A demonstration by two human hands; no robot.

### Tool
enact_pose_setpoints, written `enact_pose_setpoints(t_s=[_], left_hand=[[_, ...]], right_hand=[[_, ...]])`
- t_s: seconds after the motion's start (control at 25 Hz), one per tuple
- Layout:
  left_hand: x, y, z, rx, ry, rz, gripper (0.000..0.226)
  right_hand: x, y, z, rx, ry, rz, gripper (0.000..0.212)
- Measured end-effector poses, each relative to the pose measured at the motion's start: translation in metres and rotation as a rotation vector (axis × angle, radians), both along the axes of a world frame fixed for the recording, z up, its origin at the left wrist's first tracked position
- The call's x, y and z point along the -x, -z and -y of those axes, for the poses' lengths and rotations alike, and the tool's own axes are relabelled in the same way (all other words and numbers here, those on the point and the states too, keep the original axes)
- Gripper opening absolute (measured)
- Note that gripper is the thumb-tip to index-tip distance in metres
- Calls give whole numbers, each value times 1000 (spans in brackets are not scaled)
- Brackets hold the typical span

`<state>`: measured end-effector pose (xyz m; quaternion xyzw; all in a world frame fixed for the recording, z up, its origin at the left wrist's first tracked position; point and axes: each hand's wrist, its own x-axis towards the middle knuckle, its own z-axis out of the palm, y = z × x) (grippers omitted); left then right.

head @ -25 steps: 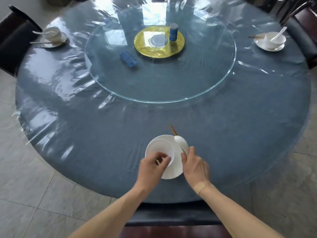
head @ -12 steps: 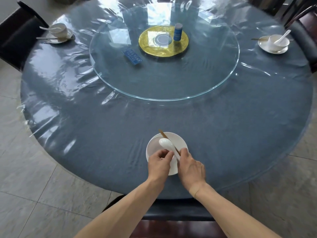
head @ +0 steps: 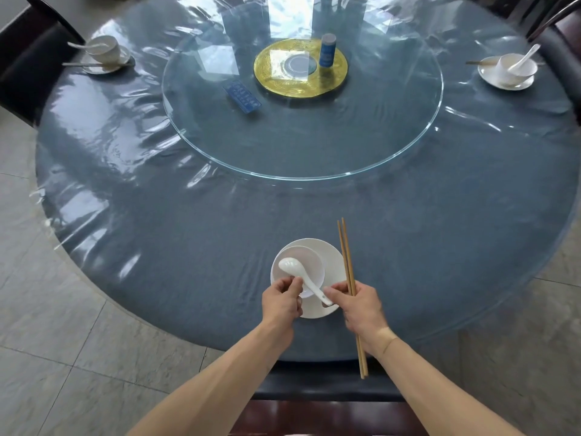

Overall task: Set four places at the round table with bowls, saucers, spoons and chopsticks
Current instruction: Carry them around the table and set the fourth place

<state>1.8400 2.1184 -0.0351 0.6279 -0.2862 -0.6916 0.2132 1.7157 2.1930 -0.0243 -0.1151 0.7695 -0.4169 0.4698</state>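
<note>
two hands: both at the near edge of the round table [head: 440,247], over one place setting
left hand [head: 281,302]: fingers curled, pinching the white spoon [head: 303,276] by its handle
spoon: its scoop lies inside the white bowl [head: 298,267], handle pointing toward the near edge
bowl: sits on the left part of the white saucer [head: 330,256]
right hand [head: 361,305]: grips a pair of wooden chopsticks [head: 347,269], fingertips touching the spoon's handle end
chopsticks: cross the saucer's right rim, tips pointing toward the glass turntable [head: 301,146]
far left edge: cup setting [head: 103,53]
far right edge: bowl setting [head: 511,70]
</note>
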Motion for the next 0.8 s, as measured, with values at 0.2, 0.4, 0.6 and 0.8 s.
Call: enact_pose_setpoints(t_s=[0.2, 0.4, 0.6, 0.8], left_hand=[[-3, 6, -6, 52, 194, 148, 16], [-7, 12, -5, 92, 332, 250, 24], [-7, 15, -3, 73, 362, 296, 24], [-5, 13, 0, -3, 307, 274, 22]], right_hand=[[-1, 7, 2, -9, -233, -178, 13], [-4, 13, 7, -36, -300, -316, 17], [-12, 18, 10, -38, -296, -336, 18], [-15, 20, 11, -40, -250, -321, 15]])
